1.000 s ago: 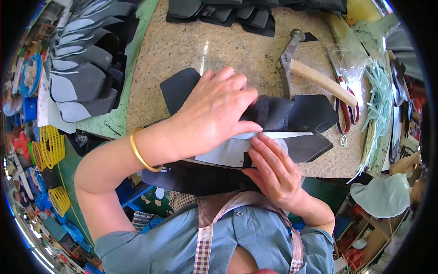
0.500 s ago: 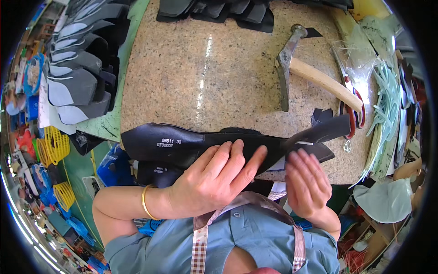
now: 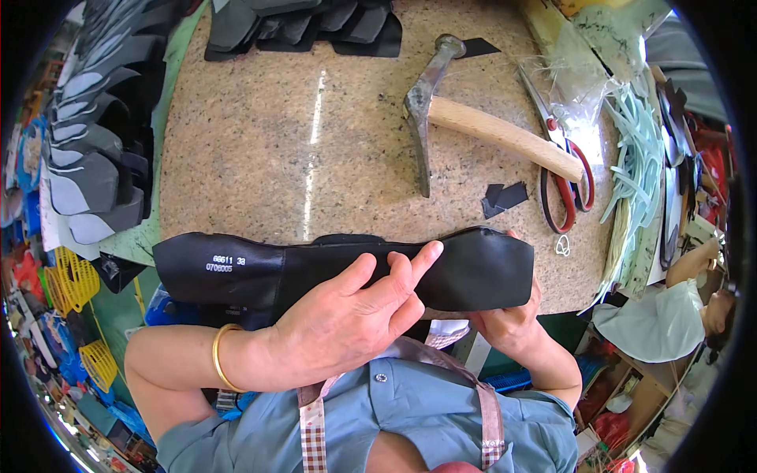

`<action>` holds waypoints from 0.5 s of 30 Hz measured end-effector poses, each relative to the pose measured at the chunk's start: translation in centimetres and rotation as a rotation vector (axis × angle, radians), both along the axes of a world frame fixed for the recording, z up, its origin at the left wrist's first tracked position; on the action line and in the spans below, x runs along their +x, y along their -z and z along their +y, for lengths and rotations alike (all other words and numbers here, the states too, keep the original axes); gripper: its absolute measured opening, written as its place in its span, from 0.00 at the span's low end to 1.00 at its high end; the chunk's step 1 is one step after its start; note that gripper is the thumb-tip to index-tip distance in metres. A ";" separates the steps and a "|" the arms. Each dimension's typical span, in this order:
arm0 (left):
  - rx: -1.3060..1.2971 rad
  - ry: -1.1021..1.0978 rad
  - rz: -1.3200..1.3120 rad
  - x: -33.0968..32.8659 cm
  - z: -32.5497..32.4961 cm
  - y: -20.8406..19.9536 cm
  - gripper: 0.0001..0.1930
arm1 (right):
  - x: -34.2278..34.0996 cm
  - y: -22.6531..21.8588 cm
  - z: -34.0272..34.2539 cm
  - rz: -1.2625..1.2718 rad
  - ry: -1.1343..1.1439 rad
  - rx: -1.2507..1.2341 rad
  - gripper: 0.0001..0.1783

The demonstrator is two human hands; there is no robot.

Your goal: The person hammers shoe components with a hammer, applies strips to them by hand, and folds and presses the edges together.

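A long black leather piece (image 3: 331,264) lies across the near edge of the stone slab, with white print at its left end and its right end laid out flat. My left hand (image 3: 355,303) rests over its middle, fingers apart, the index finger stretched along its far edge. My right hand (image 3: 516,315) grips the right end from beneath; one fingertip shows at the far edge and most of its fingers are hidden behind the leather. More black leather with print shows partly under the left end.
On the stone slab (image 3: 236,142) lie a hammer (image 3: 505,138) with a wooden handle, red-handled scissors (image 3: 564,173) and black scraps (image 3: 505,199). Stacked black pieces (image 3: 95,173) line the left; others (image 3: 315,27) lie at the back. Pale green strips (image 3: 635,165) hang at right. Another person (image 3: 662,315) is at far right.
The leather's right end, folded up and twisted before, now lies flat. My right hand has moved from above it to beneath its end. My left hand's fingers have lifted and spread. The view has shifted right.
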State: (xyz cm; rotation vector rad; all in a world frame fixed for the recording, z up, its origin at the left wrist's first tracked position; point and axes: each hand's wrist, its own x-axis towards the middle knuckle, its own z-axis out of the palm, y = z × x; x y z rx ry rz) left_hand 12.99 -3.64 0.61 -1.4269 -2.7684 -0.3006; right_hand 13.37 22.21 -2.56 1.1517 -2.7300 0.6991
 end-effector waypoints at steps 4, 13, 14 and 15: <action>-0.053 0.037 0.105 -0.3 0.8 0.4 0.08 | -0.3 -0.2 -0.3 0.011 -0.012 0.000 0.23; -0.038 0.022 0.062 -0.6 1.7 -0.1 0.11 | -0.6 -0.7 0.7 -0.040 0.025 0.006 0.24; -0.066 0.022 0.073 -0.5 2.1 -0.2 0.12 | -0.7 -0.9 0.7 -0.021 0.048 0.007 0.24; -0.063 0.013 0.073 -0.5 2.3 -0.2 0.12 | -0.9 -1.1 0.8 -0.002 0.071 0.009 0.25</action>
